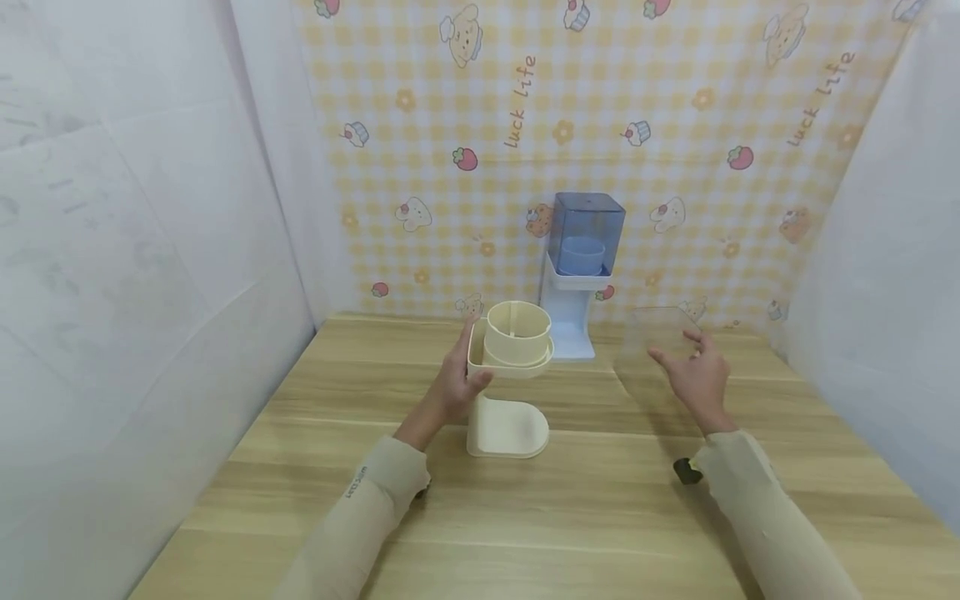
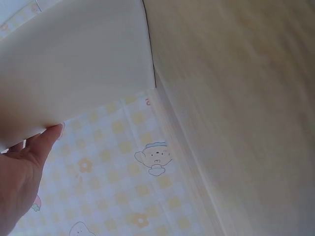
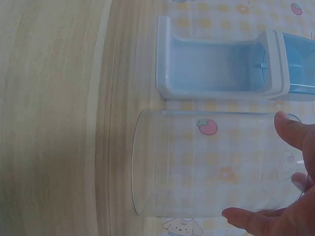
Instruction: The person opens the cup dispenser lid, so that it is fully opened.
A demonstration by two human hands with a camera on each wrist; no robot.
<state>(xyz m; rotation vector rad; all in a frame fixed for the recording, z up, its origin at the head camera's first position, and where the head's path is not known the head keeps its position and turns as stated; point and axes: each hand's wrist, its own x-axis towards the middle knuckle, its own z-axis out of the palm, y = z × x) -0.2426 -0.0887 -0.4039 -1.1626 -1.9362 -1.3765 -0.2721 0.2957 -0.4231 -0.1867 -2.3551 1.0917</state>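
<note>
My left hand [image 1: 452, 387] grips the left side of a cream dispenser stand [image 1: 508, 429], its thumb at the front of the upper tray and its fingers behind. A round cream cup-like part [image 1: 517, 340] sits in that tray, above the flat rounded base. In the left wrist view, the fingertips press against the stand's cream wall [image 2: 83, 64]. Off to the right, my right hand [image 1: 699, 379] holds a clear, see-through container [image 3: 211, 167] between thumb and fingers. Its rounded rim faces the wooden table in the right wrist view. The container is apart from the cream stand.
Behind, close to the checked backdrop [image 1: 420, 175], stands a blue-and-white dispenser [image 1: 570, 317] with a smoky blue cover [image 1: 587, 217] on top. The wooden table [image 1: 570, 517] runs back to the backdrop. White sheets [image 1: 150, 250] hang on both sides.
</note>
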